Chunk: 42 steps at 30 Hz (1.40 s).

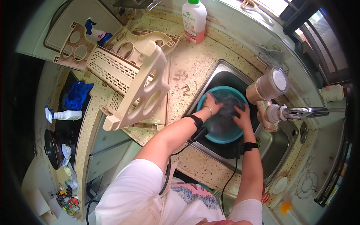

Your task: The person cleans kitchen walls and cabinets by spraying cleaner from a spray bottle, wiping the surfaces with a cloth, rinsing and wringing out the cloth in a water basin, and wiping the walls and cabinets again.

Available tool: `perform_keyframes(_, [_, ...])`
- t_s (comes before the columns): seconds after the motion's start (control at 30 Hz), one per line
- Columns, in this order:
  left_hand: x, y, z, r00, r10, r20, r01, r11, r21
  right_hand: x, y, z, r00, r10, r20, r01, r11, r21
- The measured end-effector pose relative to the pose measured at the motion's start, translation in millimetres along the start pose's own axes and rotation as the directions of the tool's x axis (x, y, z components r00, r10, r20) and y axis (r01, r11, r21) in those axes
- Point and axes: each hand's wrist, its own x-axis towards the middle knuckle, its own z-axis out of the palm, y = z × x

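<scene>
A teal plastic basin sits in the left bowl of a steel sink, with murky water in it. In the basin is a wet dark grey cloth, partly under the water. On its left side my left hand holds the cloth, with the fingertips sunk in its folds. My right hand grips the cloth's right side between thumb and fingers. Both wrists wear black straps with cables, and a bracelet is on the left wrist.
A faucet with a filter rises right of the basin, by the second sink bowl. Beige plastic rack parts are piled on the left counter. A white and pink bottle stands behind; a spray bottle lies far left.
</scene>
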Motion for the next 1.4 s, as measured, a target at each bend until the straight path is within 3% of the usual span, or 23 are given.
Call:
perform_keyframes(0.03, [-5,3,1,0.997,-0.007,0.073,-0.003,0.991,0.137,-2,-6,2,1.000,-0.019,0.009,0.020,0.992,-0.126])
perform_keyframes(0.1, [-14,9,4,0.976,-0.058,0.212,-0.033,0.917,0.398,-2,-9,21,0.991,-0.010,0.131,0.033,0.985,-0.169])
perform_keyframes(0.2, [-11,3,9,0.853,-0.241,0.463,-0.235,0.615,0.752,-2,-5,59,0.944,0.049,0.328,-0.002,0.990,-0.140])
perform_keyframes(0.27, [0,-9,16,0.816,-0.326,0.478,-0.217,0.593,0.776,-5,-14,69,0.932,0.022,0.363,0.033,0.989,-0.146])
perform_keyframes(0.33, [15,-29,28,0.803,-0.382,0.458,-0.199,0.553,0.809,-1,-15,75,0.867,0.117,0.485,-0.018,0.979,-0.205])
perform_keyframes(0.37, [19,-30,25,0.785,-0.358,0.506,-0.250,0.565,0.786,2,-16,78,0.826,0.163,0.539,-0.037,0.971,-0.236])
perform_keyframes(0.47, [17,-21,17,0.622,-0.380,0.685,-0.557,0.400,0.728,4,12,96,0.814,0.133,0.565,0.185,0.863,-0.470])
perform_keyframes(0.53, [8,-24,7,0.591,-0.419,0.690,-0.151,0.782,0.604,6,11,97,0.826,0.127,0.549,0.225,0.819,-0.528])
perform_keyframes(0.57, [4,-23,2,0.574,-0.424,0.700,0.082,0.881,0.466,10,8,92,0.835,0.124,0.536,0.242,0.792,-0.561])
perform_keyframes(0.6, [-3,-20,0,0.556,-0.420,0.718,0.310,0.906,0.289,16,15,90,0.857,0.107,0.505,0.046,0.959,-0.280])
perform_keyframes(0.63, [-9,-22,4,0.642,-0.389,0.661,0.495,0.868,0.030,27,28,87,0.880,0.103,0.464,-0.141,0.989,0.048])
perform_keyframes(0.67, [-12,-17,2,0.644,-0.374,0.667,0.552,0.831,-0.067,35,31,78,0.902,0.111,0.418,-0.284,0.880,0.380])
perform_keyframes(0.73, [-25,-11,1,0.640,-0.351,0.684,0.659,0.708,-0.254,31,29,68,0.913,0.121,0.390,-0.343,0.747,0.570])
perform_keyframes(0.77, [-30,-14,7,0.638,-0.359,0.681,0.642,0.737,-0.213,27,25,63,0.918,0.130,0.374,-0.361,0.662,0.657])
perform_keyframes(0.83, [-28,-23,20,0.652,-0.373,0.660,0.592,0.795,-0.136,11,18,57,0.966,0.039,0.255,-0.133,0.923,0.362])
perform_keyframes(0.87, [-29,-22,20,0.640,-0.381,0.667,0.590,0.800,-0.109,2,16,57,0.977,-0.028,0.214,-0.011,0.983,0.181])
perform_keyframes(0.9, [-30,-22,19,0.627,-0.395,0.672,0.590,0.804,-0.078,-3,16,55,0.929,-0.015,0.370,-0.001,0.999,0.043])
perform_keyframes(1.0, [-37,-29,10,0.608,-0.392,0.690,0.584,0.810,-0.054,-22,37,108,0.866,-0.141,0.479,0.299,0.915,-0.271])
perform_keyframes(1.1, [-44,-28,-2,0.617,-0.417,0.667,0.659,0.737,-0.149,-12,20,108,0.831,0.153,0.535,-0.034,0.974,-0.226])
perform_keyframes(1.17, [-60,-7,-22,0.607,-0.455,0.651,0.726,0.651,-0.222,-15,0,92,0.876,0.074,0.477,-0.252,0.913,0.321])
perform_keyframes(1.23, [-72,9,-26,0.626,-0.469,0.623,0.755,0.565,-0.334,-30,-42,51,0.951,0.081,0.298,-0.285,0.602,0.746])
perform_keyframes(1.33, [-60,-10,5,0.722,-0.356,0.594,0.687,0.470,-0.554,-46,-65,10,0.985,-0.079,-0.156,0.175,0.420,0.891])
perform_keyframes(1.4, [-64,-10,23,0.824,-0.241,0.513,0.563,0.454,-0.690,-49,-69,-9,0.993,0.076,-0.092,0.082,0.126,0.989])
